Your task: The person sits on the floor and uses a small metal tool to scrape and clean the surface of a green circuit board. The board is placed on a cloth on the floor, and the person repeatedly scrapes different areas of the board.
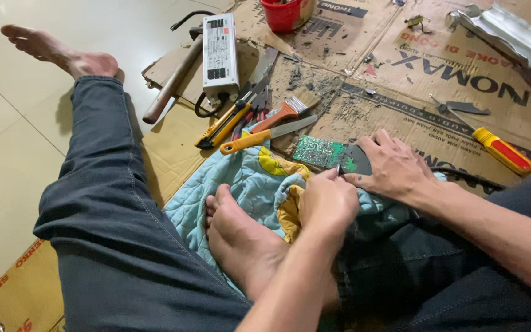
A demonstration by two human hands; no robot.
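A green circuit board (321, 152) lies on a blue patterned cloth (241, 184) over my lap. My right hand (394, 167) grips the board's dark right end and holds it down. My left hand (327, 203) is curled into a fist just in front of the board. It is closed on a small metal tool (338, 170) whose tip touches the board's near edge beside my right thumb. My bare foot (241, 240) rests on the cloth left of my left hand.
Beyond the cloth on the cardboard (401, 104) lie a yellow-handled knife (259, 138), an orange-handled brush (281, 114) and a yellow utility cutter (222, 126). Further off are a grey metal box (219, 49), a hammer (170, 83), a red cup (283, 13) and a yellow-red screwdriver (502, 149).
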